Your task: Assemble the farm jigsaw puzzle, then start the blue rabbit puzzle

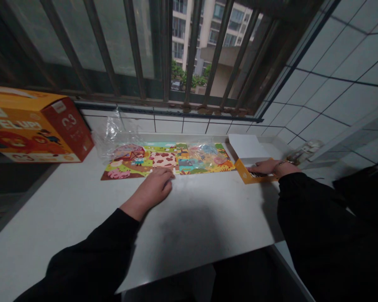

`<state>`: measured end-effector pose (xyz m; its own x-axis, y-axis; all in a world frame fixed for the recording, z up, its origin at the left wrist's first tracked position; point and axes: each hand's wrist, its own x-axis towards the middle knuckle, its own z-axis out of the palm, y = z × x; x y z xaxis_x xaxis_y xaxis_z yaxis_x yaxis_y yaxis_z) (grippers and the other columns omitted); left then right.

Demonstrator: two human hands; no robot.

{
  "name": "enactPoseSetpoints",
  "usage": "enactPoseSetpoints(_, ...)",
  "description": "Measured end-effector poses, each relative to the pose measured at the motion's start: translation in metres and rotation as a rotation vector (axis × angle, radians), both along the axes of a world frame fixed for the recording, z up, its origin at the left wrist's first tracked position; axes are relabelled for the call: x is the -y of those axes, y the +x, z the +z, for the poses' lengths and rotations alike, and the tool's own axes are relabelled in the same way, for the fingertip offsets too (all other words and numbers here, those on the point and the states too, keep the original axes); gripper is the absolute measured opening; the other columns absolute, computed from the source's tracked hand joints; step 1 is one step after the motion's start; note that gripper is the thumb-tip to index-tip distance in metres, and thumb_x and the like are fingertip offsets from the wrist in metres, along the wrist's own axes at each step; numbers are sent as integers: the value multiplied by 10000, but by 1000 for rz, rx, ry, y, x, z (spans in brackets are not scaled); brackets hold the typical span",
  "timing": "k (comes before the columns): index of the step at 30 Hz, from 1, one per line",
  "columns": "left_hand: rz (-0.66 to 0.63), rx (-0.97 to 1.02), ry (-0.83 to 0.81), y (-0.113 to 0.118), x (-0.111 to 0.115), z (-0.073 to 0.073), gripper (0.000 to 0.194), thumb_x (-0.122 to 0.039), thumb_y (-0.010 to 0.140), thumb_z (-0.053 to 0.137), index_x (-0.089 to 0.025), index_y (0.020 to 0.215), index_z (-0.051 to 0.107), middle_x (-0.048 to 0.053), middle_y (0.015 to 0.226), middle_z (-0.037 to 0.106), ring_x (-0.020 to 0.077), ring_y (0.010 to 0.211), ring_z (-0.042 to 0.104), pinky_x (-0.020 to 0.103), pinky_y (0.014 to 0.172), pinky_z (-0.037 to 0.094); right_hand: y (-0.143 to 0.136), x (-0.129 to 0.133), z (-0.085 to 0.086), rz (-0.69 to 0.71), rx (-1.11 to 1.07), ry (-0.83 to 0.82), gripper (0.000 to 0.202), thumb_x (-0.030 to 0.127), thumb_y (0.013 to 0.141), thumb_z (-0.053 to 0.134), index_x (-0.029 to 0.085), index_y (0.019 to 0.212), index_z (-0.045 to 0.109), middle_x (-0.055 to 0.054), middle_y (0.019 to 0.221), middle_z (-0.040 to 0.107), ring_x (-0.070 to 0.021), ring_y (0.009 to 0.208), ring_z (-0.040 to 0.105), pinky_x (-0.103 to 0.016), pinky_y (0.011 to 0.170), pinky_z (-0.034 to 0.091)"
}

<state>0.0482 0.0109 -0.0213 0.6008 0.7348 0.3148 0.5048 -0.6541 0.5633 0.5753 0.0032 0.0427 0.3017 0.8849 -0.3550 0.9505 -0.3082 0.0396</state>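
black sleeves (91, 251) fill both lower corners; left hand (156, 186), loosely curled, empty, rests against the picture board (138, 163) mid-frame; right hand (266, 167) is inside the open box (246, 175), centre right, grip hidden.

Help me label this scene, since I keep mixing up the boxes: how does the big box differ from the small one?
The big box stands tall near the window, while the small box is low and lies flat.
The big box looks closed, with a carry handle on top; the small box is open, its white lid raised and the right hand inside.
Both have orange outsides.
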Motion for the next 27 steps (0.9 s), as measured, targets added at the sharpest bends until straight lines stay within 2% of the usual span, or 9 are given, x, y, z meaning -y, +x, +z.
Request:
enactPoseSetpoints(3, -39, 127, -60, 46, 24, -6, 287, -229, 965, 582, -206, 1198, 748, 149, 1269, 761, 338, 1256, 683, 583, 1192, 515, -7, 3, 2, -5, -5, -69, 930, 965, 820, 624, 219, 1337, 829, -234, 1315, 814, -508, 1285, 734, -650, 1127, 545)
enactPoseSetpoints(6, -122, 235, -150, 112, 52, -23, 271, -250, 953, 628, -232, 1192, 754, 114, 1205, 800, 286, 1148, 746, 486, 1122, 589, -10, 5, 3, -1, -1, -91, 910, 921, 843, 639, 201, 1373, 808, -238, 1381, 791, -494, 1347, 708, -612, 1177, 512)
enactPoseSetpoints(9, -145, 348, -262, 184, 70, -42, 297, -243, 954, 647, -232, 1235, 744, 106, 1144, 813, 243, 1001, 788, 412, 992, 655, -11, 6, 2, 8, 4, -104, 879, 884, 888, 602, 194, 1401, 785, -212, 1395, 793, -455, 1347, 720, -562, 1177, 512)
enactPoseSetpoints(12, -124, 451, -367, 246, 75, -55, 370, -252, 972, 662, -227, 1340, 698, 138, 1215, 810, 275, 1122, 803, 421, 980, 675, -8, 5, -2, 21, -1, -114, 821, 810, 948, 547, 185, 1438, 759, -192, 1388, 801, -417, 1330, 736, -516, 1143, 535)
enactPoseSetpoints(14, -106, 513, -414, 279, 74, -58, 446, -247, 1001, 640, -219, 1446, 644, 182, 1366, 770, 303, 1255, 773, 463, 1043, 662, -5, 5, -5, 30, -9, -115, 794, 752, 971, 536, 166, 1468, 736, -200, 1388, 800, -411, 1326, 738, -507, 1126, 545)
enactPoseSetpoints(17, -96, 582, -448, 313, 72, -58, 536, -218, 980, 678, -246, 1511, 608, 183, 1522, 696, 333, 1405, 691, 548, 1203, 570, 2, 5, -5, 49, -34, -113, 796, 745, 990, 524, 162, 1498, 715, -202, 1380, 804, -401, 1315, 746, -499, 1128, 549)
enactPoseSetpoints(20, -63, 632, -478, 335, 69, -56, 583, -205, 954, 730, -255, 1520, 599, 181, 1547, 676, 351, 1475, 630, 578, 1292, 473, 9, 7, 0, 79, -77, -120, 856, 830, 990, 488, 187, 1509, 714, -176, 1406, 800, -385, 1320, 752, -469, 1141, 553)
enactPoseSetpoints(23, 8, 679, -516, 351, 62, -54, 474, -211, 985, 717, -249, 1449, 631, 190, 1465, 708, 352, 1445, 639, 568, 1284, 462, 14, 6, 2, 113, -103, -124, 957, 921, 936, 513, 179, 1502, 725, -183, 1425, 791, -399, 1327, 749, -473, 1149, 557)
enactPoseSetpoints(27, 52, 733, -553, 366, 50, -54, 263, -184, 1006, 679, -240, 1263, 697, 162, 1346, 740, 329, 1385, 657, 533, 1255, 479, 13, 6, -8, 179, -119, -56, 988, 966, 914, 508, 183, 1465, 753, -183, 1369, 816, -394, 1281, 770, -477, 1138, 567)
